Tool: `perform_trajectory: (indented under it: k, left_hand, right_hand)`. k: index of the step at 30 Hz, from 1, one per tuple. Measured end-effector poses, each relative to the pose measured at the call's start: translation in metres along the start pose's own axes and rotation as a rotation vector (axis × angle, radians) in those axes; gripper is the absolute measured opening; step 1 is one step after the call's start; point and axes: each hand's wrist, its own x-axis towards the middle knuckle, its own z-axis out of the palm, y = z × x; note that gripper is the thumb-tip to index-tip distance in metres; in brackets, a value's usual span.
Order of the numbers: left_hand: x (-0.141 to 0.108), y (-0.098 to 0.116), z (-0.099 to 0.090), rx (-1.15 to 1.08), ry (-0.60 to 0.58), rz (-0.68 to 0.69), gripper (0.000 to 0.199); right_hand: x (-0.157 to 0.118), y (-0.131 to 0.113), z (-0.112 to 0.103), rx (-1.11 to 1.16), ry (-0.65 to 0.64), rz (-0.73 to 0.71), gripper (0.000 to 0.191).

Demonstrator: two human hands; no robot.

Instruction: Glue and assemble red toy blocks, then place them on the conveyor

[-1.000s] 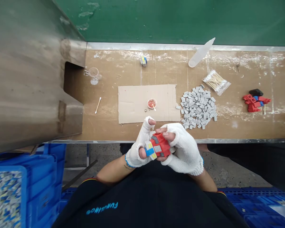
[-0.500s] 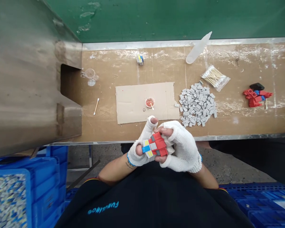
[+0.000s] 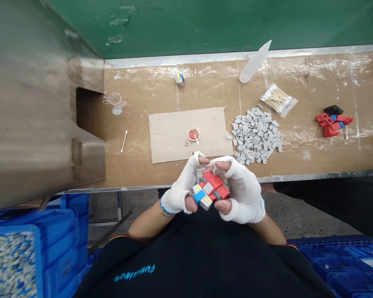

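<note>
brown cardboard covers the counter (image 3: 136, 165); at its near edge, gloved left hand (image 3: 182, 190) and right hand (image 3: 244, 192) grasp a red, grey and blue toy (image 3: 211, 189) between them.

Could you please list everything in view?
Table: one, brown, centre
Cardboard: one, beige, centre
Cup: one, red inside, on cardboard
Swabs: three, white, left, cup, right
Heaped pieces: many, grey, beside cardboard
Swab pack: one, clear, right
Tube: one, translucent, back
Small block: one, multicoloured, back
Containers: uncountable, clear, left
Loose parts: several, red, blue, black, right
Crates: several, blue, near corners
Panel: one, green, back
Housing: one, metallic, left
Co-worker's clothing: black, right
Held part: one, mostly red, front
Shirt: one, black, front
Left hand: one, white-gloved, front
Right hand: one, white-gloved, front
</note>
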Motion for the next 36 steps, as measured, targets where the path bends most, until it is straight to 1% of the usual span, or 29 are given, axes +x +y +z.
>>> perform_trajectory:
  k: [3,5,7,9,11,14,16,18,21,25,28,30,32,33,35,36]
  left_hand:
    - [-0.002,0.016,0.008,0.157,-0.048,0.071,0.09]
    - [-0.004,0.022,0.01,0.211,-0.061,0.079,0.088]
    - [-0.005,0.024,0.01,0.259,-0.051,0.098,0.087]
    - [-0.005,0.022,0.009,0.269,-0.038,0.102,0.084]
    - [-0.004,0.016,0.009,0.198,-0.022,0.037,0.08]
    - [-0.002,0.007,0.013,-0.013,-0.018,-0.084,0.075]
    - [-0.001,0.002,0.017,-0.142,-0.011,-0.1,0.068]
    - [0.0,0.001,0.021,-0.224,-0.006,-0.091,0.065]
    - [0.001,0.003,0.025,-0.241,-0.031,-0.154,0.063]
    - [0.002,0.003,0.024,-0.289,-0.113,-0.272,0.063]
    - [0.003,0.0,0.024,-0.356,-0.124,-0.297,0.059]
    - [0.003,-0.001,0.025,-0.359,-0.124,-0.306,0.06]
    - [0.002,-0.001,0.026,-0.339,-0.123,-0.301,0.062]
    - [0.001,-0.001,0.025,-0.313,-0.115,-0.274,0.063]
    - [-0.001,0.0,0.022,-0.208,-0.096,-0.154,0.061]
    - [-0.002,0.0,0.02,-0.127,-0.087,-0.047,0.057]
  right_hand:
    - [-0.001,0.0,-0.001,0.055,0.01,0.059,0.059]
    - [0.001,-0.001,-0.002,0.051,-0.006,0.066,0.058]
    - [0.005,-0.002,-0.005,0.018,-0.026,0.071,0.055]
    - [0.009,-0.003,-0.008,-0.028,-0.043,0.087,0.047]
    - [0.012,-0.002,-0.011,-0.077,-0.061,0.12,0.048]
    - [0.012,0.002,-0.014,-0.11,-0.103,0.149,0.063]
    - [0.01,0.006,-0.017,-0.106,-0.149,0.167,0.065]
    - [0.008,0.008,-0.018,-0.097,-0.172,0.194,0.061]
    - [0.009,0.006,-0.019,-0.046,-0.156,0.242,0.052]
    - [0.015,-0.001,-0.018,0.046,-0.099,0.338,0.059]
    - [0.015,-0.003,-0.016,0.092,-0.089,0.414,0.06]
    - [0.015,-0.003,-0.015,0.108,-0.077,0.446,0.062]
    - [0.014,-0.002,-0.015,0.091,-0.068,0.455,0.062]
    - [0.013,-0.002,-0.015,0.071,-0.071,0.439,0.061]
    - [0.012,0.0,-0.018,0.023,-0.093,0.356,0.057]
    - [0.011,0.001,-0.019,-0.002,-0.102,0.291,0.051]
